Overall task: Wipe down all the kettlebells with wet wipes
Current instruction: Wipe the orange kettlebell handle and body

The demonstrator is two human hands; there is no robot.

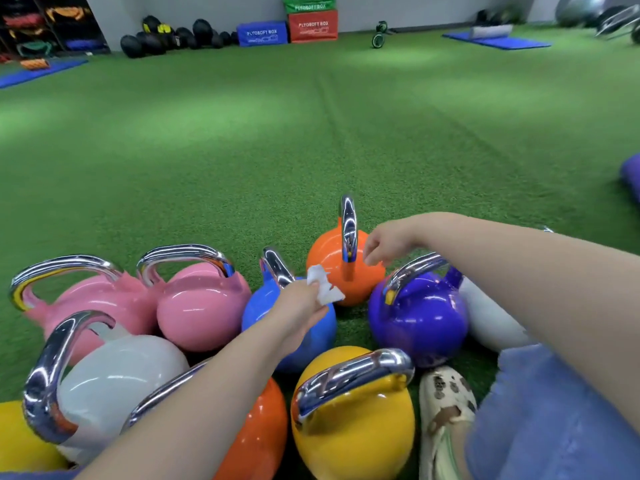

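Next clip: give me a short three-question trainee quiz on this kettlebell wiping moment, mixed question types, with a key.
1. True or false: the left hand pinches the wet wipe.
2. The right hand hovers at which kettlebell? A) the far orange kettlebell B) the purple kettlebell C) the yellow kettlebell
3. Fill in: the wipe is held above the ____ kettlebell.

Key: 1 true; 2 A; 3 blue

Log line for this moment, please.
left hand: pinching wet wipe | right hand: reaching at far orange kettlebell | wipe contact: unclear
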